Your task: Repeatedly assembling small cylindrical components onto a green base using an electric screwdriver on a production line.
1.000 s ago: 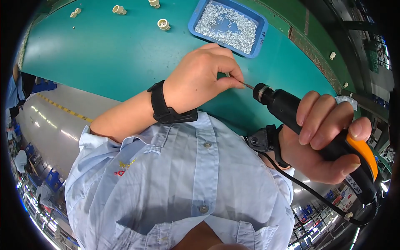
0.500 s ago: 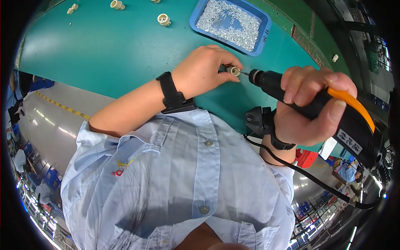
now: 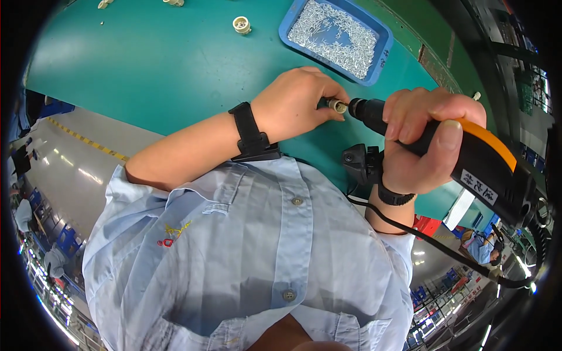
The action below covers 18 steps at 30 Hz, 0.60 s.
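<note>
Between the thumb and fingers of my left hand (image 3: 298, 100) is a small cream lamp socket (image 3: 338, 106), its open end turned to the right. My right hand (image 3: 430, 137) is wrapped round a black electric screwdriver (image 3: 370, 112) with an orange strip. The screwdriver's nose is right beside the socket's open end, and its bit reaches toward or into the opening. How deep the bit sits is hidden. A green-topped table (image 3: 175, 82) lies under both hands.
A blue tray (image 3: 383, 50) of loose silver screws (image 3: 357, 44) lies beyond my hands. One cream socket (image 3: 241, 25) stands left of the tray, with several more cream pieces at the far left edge. A black cable (image 3: 433, 238) runs from my right wrist strap.
The screwdriver's nose has come closer to the socket, so less of the bit shows. Tray, table and loose sockets appear slightly shifted in the picture.
</note>
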Available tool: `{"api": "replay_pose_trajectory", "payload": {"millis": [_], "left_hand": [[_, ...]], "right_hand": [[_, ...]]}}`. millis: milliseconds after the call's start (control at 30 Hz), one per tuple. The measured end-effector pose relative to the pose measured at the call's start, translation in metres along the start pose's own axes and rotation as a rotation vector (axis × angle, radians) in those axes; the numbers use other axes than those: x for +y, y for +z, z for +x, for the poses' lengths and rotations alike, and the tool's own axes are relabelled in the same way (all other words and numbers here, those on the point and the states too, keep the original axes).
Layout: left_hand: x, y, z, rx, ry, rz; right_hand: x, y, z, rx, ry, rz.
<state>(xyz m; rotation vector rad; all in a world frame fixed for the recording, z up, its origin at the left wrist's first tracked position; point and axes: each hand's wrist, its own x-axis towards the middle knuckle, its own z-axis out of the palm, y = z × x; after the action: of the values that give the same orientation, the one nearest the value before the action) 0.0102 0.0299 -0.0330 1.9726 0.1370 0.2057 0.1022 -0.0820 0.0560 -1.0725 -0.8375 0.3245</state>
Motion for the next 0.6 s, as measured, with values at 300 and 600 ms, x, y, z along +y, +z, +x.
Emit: {"api": "replay_pose_trajectory", "payload": {"millis": [300,600], "left_hand": [[-0.001,-0.002,-0.003,0.024,0.113,0.099],[-0.006,-0.027,0.037,0.104,0.153,0.513]], "right_hand": [[-0.009,-0.013,0.001,-0.071,-0.04,0.026],[-0.037,-0.016,-0.025,0.123,-0.189,0.047]]}}
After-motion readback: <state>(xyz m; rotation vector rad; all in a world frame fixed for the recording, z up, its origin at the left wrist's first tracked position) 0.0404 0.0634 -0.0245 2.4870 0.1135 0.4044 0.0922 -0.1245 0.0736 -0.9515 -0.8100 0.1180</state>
